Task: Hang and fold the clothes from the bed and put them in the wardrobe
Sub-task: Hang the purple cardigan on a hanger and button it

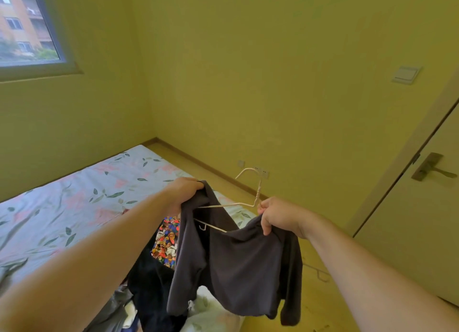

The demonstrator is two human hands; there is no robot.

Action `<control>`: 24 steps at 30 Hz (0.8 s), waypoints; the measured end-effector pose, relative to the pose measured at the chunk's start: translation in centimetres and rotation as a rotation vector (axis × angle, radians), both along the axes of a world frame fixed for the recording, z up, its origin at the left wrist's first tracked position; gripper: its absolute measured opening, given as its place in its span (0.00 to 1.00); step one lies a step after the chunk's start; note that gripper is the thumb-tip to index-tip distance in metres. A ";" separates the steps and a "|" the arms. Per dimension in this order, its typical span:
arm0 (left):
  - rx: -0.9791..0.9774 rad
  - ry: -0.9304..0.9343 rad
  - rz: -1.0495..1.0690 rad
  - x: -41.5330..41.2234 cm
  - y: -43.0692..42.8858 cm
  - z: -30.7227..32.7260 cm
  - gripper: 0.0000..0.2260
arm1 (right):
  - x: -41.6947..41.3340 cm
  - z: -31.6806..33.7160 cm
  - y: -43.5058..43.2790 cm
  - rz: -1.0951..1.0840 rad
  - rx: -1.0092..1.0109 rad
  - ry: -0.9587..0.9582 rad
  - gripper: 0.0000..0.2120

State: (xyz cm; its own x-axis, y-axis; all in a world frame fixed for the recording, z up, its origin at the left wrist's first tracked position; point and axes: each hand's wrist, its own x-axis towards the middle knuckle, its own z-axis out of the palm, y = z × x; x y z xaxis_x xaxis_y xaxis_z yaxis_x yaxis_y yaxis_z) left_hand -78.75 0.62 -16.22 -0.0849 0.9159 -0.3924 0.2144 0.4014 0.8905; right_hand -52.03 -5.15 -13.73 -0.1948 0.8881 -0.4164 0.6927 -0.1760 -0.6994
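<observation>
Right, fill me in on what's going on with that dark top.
A person is fitting a dark grey top onto a pale wire hanger, held up over the bed. The left hand grips one edge of the top. The right hand holds the hanger just below its hook, along with the other edge. The hanger is only partly inside the top. A patterned garment and a black garment lie on the bed. No wardrobe is in view.

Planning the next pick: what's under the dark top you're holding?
A cartoon-print garment, black clothing and the floral sheet show beneath the dark top; whatever lies behind its fabric is covered.
</observation>
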 end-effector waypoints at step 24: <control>0.346 0.529 -0.085 9.2 1.0 0.9 0.35 | -1.4 0.1 -1.9 0.111 1.192 -0.653 0.22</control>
